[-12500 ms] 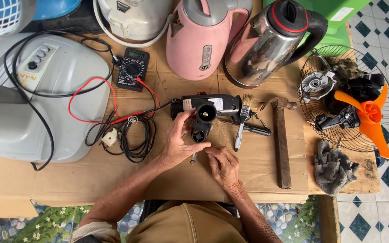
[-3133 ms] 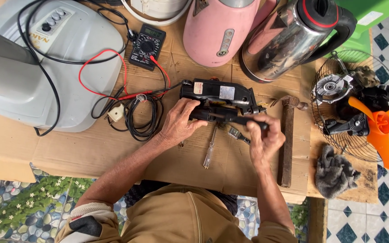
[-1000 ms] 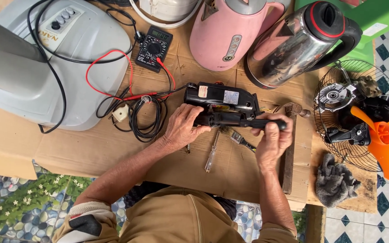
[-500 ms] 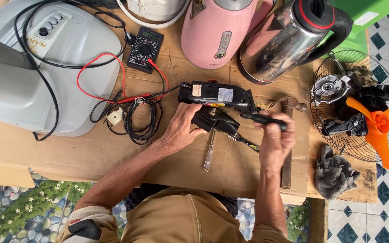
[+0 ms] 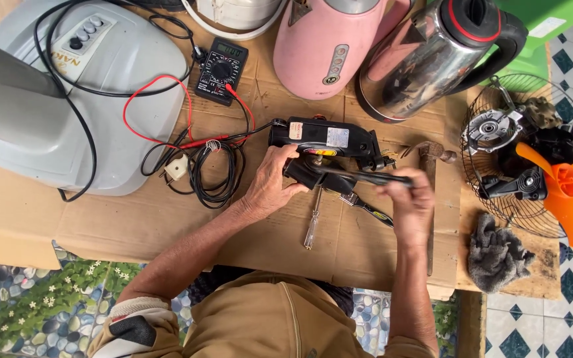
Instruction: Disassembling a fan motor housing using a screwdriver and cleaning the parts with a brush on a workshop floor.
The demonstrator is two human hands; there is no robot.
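Note:
A black motor unit (image 5: 329,140) with a label lies on the cardboard-covered table (image 5: 134,225). My left hand (image 5: 270,185) grips its lower black part and steadies it. My right hand (image 5: 411,202) is closed around the dark handle of a long tool (image 5: 359,176) whose shaft points left into the unit. A screwdriver with a clear handle (image 5: 313,222) lies just below the unit, between my hands. A small brush (image 5: 366,205) rests beside my right hand.
Black multimeter (image 5: 221,69) with red and black leads (image 5: 160,116) and a coiled black cord (image 5: 217,176) at the left. Big grey appliance (image 5: 54,93) far left. Pink kettle (image 5: 329,43), steel kettle (image 5: 432,59) behind. Hammer (image 5: 429,199), grey rag (image 5: 497,255), fan grille with orange blade (image 5: 552,182) at right.
My right hand has drawn slightly right and down with the long tool while the left hand stays on the black unit. The view shifted a little.

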